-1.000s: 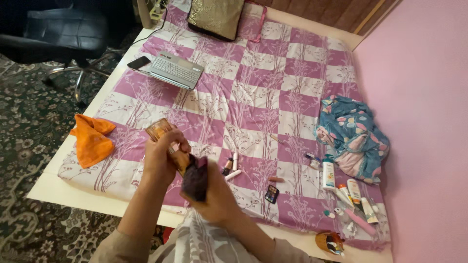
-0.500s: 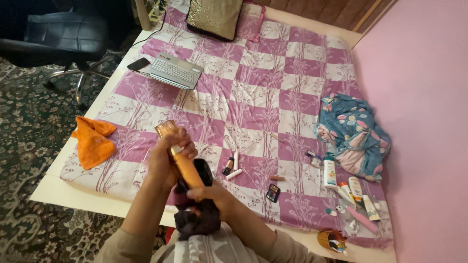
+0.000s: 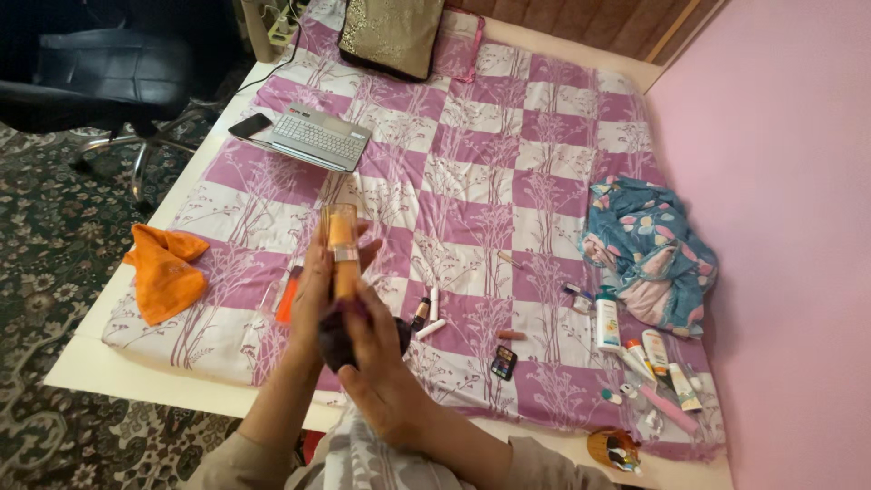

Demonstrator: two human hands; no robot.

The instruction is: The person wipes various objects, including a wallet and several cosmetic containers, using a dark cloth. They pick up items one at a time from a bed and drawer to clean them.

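Orange bottle (image 3: 340, 249) stands up in your left hand (image 3: 313, 295), gripped tight. Right hand (image 3: 376, 363), at five o'clock, squeezes the dark cloth (image 3: 340, 336); rub slowly.

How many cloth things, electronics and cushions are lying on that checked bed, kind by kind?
Loose cloths: 2, an orange cloth and a crumpled blue patterned cloth.
Electronics: 2, a silver laptop and a black phone.
Cushions: 2, a gold-brown cushion and a pink cushion beneath it.
Total: 6.
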